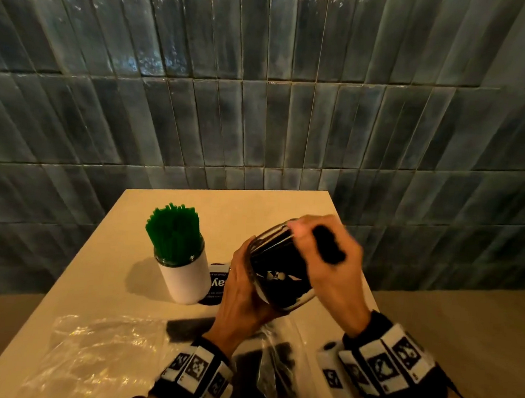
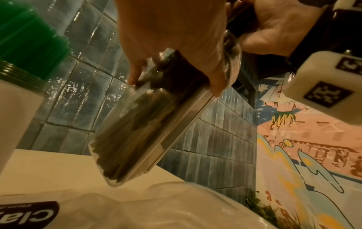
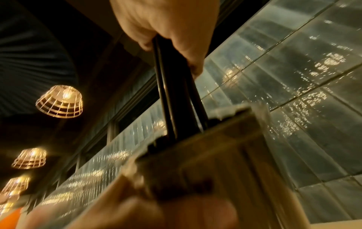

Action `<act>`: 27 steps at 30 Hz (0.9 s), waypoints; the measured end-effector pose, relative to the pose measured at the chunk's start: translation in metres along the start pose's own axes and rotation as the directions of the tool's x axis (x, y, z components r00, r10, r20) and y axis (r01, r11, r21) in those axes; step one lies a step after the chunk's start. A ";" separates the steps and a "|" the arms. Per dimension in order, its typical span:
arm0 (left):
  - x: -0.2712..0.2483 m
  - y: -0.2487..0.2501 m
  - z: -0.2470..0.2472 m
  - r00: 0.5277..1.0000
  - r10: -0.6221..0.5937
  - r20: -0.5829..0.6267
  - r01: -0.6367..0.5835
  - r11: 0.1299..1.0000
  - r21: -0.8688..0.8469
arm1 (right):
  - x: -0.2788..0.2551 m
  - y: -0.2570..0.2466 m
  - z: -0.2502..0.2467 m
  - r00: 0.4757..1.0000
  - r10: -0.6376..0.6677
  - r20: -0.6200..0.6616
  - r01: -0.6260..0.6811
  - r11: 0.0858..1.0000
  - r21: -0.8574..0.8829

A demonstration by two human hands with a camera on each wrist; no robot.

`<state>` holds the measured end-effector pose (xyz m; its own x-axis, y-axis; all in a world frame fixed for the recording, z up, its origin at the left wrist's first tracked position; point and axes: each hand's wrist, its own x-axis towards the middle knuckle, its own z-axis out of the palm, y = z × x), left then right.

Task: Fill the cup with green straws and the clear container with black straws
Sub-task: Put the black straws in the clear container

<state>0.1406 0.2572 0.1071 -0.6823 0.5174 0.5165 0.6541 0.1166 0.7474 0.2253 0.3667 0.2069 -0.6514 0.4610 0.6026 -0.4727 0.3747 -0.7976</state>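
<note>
The white cup (image 1: 184,279) left of the clear container (image 1: 280,274) already stands full of green straws (image 1: 173,234) on the bench (image 1: 94,280), while my left hand (image 1: 243,294) grips the tilted, nearly full container and my right hand (image 1: 328,259) pushes a clenched bunch of black straws (image 1: 329,245) in, and some black ones seem left in the plastic bag (image 1: 277,364) nearer me.

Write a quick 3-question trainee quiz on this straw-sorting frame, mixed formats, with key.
1. True or false: the clear container stands upright on the table.
2. Multiple choice: what does the right hand grip? A) green straws B) a bunch of black straws C) the plastic bag
3. Fill in: the white cup holds ___ straws.

Key:
1. False; the left hand holds it tilted, above the table.
2. B; fingers curled round them at the container's mouth.
3. Green.
</note>
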 end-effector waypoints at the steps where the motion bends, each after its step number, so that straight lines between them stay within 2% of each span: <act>1: 0.000 0.002 0.000 1.000 0.012 -0.012 -0.012 1.000 -0.014 | -0.004 0.006 0.002 0.997 -0.005 0.073 0.012 0.994 -0.104; 3: -0.001 0.005 0.000 0.999 0.028 -0.041 -0.028 1.000 0.013 | -0.010 0.015 0.003 0.992 0.003 0.128 0.028 0.969 -0.245; 5: -0.001 0.003 -0.001 0.997 0.020 -0.074 -0.018 0.999 0.032 | -0.014 0.018 0.001 0.997 -0.016 0.075 0.035 0.965 -0.261; 7: 0.000 -0.003 -0.001 0.995 -0.002 -0.102 0.008 0.999 0.051 | -0.017 0.019 -0.002 0.986 -0.164 0.001 0.158 0.943 -0.292; 8: 0.001 -0.003 -0.002 0.993 -0.012 -0.117 0.020 0.997 0.068 | -0.019 0.019 -0.001 0.969 -0.245 0.018 0.237 0.912 -0.335; 9: 0.001 -0.003 -0.002 0.992 -0.021 -0.128 0.030 0.997 0.070 | -0.020 0.021 0.001 0.956 -0.281 0.083 0.291 0.877 -0.383; 12: -0.004 -0.005 -0.001 0.986 0.016 -0.167 -0.003 0.997 0.075 | -0.025 0.029 0.007 0.899 -0.203 0.389 0.396 0.756 -0.521; 14: -0.009 -0.010 -0.002 0.982 0.021 -0.189 -0.010 0.998 0.061 | -0.032 0.034 0.010 0.859 -0.165 0.485 0.436 0.733 -0.522; 16: -0.010 -0.014 -0.002 0.981 0.002 -0.192 0.010 0.998 0.059 | -0.030 0.029 0.010 0.891 -0.151 0.429 0.379 0.767 -0.517; 18: -0.010 -0.022 -0.001 0.987 -0.051 -0.151 0.058 0.997 0.045 | -0.026 0.025 0.010 0.930 -0.046 0.364 0.263 0.774 -0.576; 19: -0.012 -0.026 0.000 0.986 -0.103 -0.131 0.108 0.993 0.039 | -0.024 0.023 0.011 0.921 0.036 0.387 0.231 0.751 -0.619; 21: -0.019 -0.035 0.000 0.977 -0.203 -0.072 0.207 0.976 0.063 | -0.024 0.021 0.012 0.843 0.163 0.513 0.237 0.743 -0.626; 22: -0.023 -0.039 0.001 0.973 -0.227 -0.030 0.229 0.972 0.059 | -0.025 0.021 0.013 0.815 0.164 0.556 0.248 0.769 -0.590; 23: -0.026 -0.041 0.001 0.971 -0.238 -0.008 0.238 0.970 0.041 | -0.027 0.020 0.013 0.818 0.116 0.564 0.261 0.798 -0.543; 25: -0.020 -0.034 0.002 0.972 -0.220 -0.085 0.222 0.975 0.013 | -0.027 0.018 0.015 0.885 0.014 0.466 0.264 0.808 -0.526; 27: -0.011 -0.022 0.001 0.984 -0.095 -0.151 0.100 0.995 0.027 | -0.023 0.019 0.015 0.925 0.069 0.373 0.197 0.754 -0.627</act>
<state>0.1342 0.2500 0.0843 -0.7827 0.3704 0.5002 0.5910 0.1904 0.7838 0.2222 0.3514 0.1774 -0.8568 0.1519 0.4927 -0.1124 0.8776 -0.4660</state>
